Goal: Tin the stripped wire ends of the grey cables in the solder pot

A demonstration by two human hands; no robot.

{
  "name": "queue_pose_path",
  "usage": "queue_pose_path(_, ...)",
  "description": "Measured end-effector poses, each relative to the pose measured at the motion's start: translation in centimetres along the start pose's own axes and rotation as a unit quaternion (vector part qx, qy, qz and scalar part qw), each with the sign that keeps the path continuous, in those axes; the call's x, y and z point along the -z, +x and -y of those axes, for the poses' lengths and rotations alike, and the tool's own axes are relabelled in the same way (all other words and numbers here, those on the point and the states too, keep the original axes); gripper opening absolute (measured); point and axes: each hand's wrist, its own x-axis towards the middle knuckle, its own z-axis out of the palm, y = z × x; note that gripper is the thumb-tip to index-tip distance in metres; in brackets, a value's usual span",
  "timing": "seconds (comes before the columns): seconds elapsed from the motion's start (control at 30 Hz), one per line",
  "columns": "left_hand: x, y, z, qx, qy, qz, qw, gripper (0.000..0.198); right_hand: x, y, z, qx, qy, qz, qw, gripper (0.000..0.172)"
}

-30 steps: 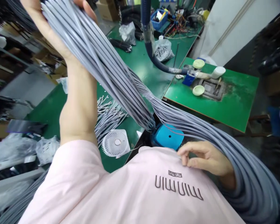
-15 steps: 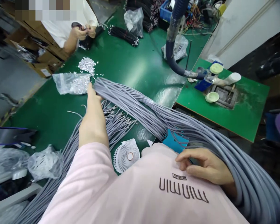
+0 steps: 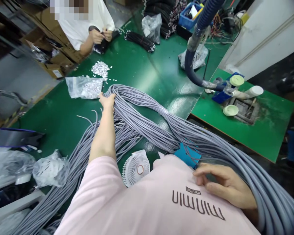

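Note:
My left hand (image 3: pixel 107 100), arm stretched out, grips the looped far end of a thick bundle of grey cables (image 3: pixel 147 122); the cables hide part of its fingers. From there the bundle runs back to the right and hangs over my right forearm. My right hand (image 3: pixel 222 182) is near my shirt, fingers loosely bent and apart, holding nothing. Under my left arm lies a second bundle of grey cables (image 3: pixel 80 156), its loose cut ends spread on the green table (image 3: pixel 142 71).
A white fan (image 3: pixel 136 168) and a blue object (image 3: pixel 187 153) are close to my body. Beyond my left hand lies a bag of small silvery pieces (image 3: pixel 84 87). A dark hose (image 3: pixel 189 62) hangs above the right side. Across the table, a person (image 3: pixel 85 29) handles black cables.
The far end of the grey cable bundle now shows as a rounded loop at my left hand. The whole view has shifted slightly. My right hand keeps its pose.

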Motion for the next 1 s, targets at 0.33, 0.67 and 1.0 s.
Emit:
queue_pose_path(0.33,-0.5,-3.1,2.6,0.115,0.037,-0.038,0.992,0.077,-0.2,-0.3,0.0,0.014,0.003,0.005,1.000,0.022)
queue_pose_path(0.67,-1.4,-22.1,-15.0,-0.362,0.029,0.598,0.714,0.066,3.5,0.7,-0.6,0.049,0.080,-0.160,0.983,0.017)
queue_pose_path(1.0,-10.2,-38.4,-19.1,-0.543,0.008,0.604,0.584,0.073,4.2,3.9,2.7,0.044,0.016,-0.007,0.999,0.016)
